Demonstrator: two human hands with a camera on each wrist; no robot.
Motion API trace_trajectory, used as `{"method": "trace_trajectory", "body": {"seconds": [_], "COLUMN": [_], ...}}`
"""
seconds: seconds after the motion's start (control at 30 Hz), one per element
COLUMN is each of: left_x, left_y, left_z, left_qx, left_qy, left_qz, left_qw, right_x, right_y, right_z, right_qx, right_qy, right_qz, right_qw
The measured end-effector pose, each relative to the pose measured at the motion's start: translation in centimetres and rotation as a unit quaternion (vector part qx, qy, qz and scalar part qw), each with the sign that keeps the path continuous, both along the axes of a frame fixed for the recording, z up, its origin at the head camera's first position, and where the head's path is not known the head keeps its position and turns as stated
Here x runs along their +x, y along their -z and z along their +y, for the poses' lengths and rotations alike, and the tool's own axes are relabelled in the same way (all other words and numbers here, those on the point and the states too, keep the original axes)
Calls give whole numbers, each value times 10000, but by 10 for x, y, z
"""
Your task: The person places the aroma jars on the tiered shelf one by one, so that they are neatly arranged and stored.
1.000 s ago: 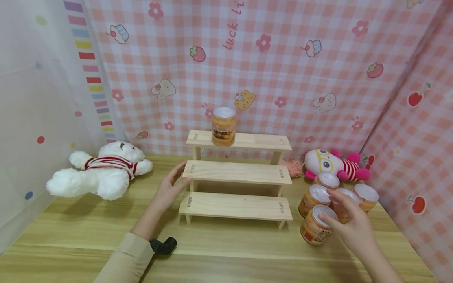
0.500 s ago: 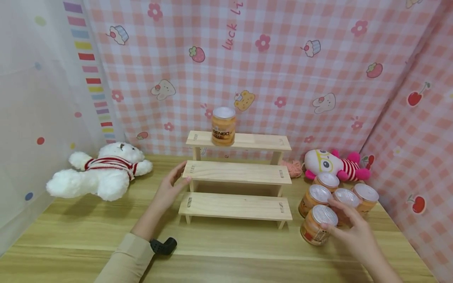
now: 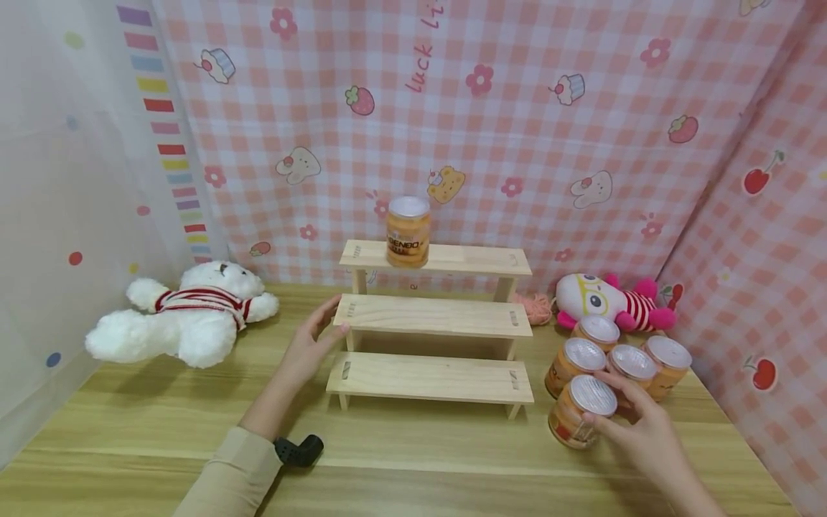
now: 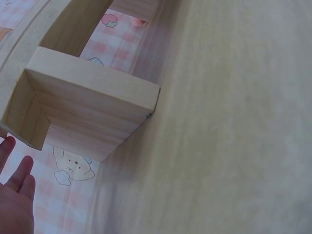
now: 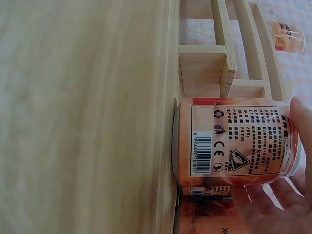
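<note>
Near the right edge of the wood-grain worktop [image 3: 439,459], the right hand [image 3: 646,431] gripped the frontmost upright, cylindrical orange jar [image 3: 570,415] to its left.

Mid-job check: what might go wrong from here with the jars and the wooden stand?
The right hand grips the front jar, and other jars crowd close behind; lifting might knock one over. The left hand is at the left side of the wooden stand; a push could shift it, perhaps toppling the upper jar.
</note>
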State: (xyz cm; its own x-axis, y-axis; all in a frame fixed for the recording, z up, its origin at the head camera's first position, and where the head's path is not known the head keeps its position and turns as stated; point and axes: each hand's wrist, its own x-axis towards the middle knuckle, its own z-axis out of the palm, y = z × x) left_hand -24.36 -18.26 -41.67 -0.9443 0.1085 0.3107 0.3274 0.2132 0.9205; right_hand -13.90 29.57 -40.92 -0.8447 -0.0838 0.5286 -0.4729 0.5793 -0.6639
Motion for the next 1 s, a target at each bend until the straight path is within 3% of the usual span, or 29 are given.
{"method": "trace_trajectory", "body": {"seconds": [0.63, 1.0], "left_x": [1, 1], "left_y": [2, 2], "left_z": [1, 1], "left_qx": [10, 37], "left_qy": [-11, -11], "left_qz": [23, -30], "left_qw": [10000, 10000], "right_x": [2, 4], "right_y": [-2, -38], "right_z": [-6, -16], "right_qx": [-20, -109], "right_qy": [31, 63], "right_qz": [200, 318], "right_qw": [9998, 9994]}}
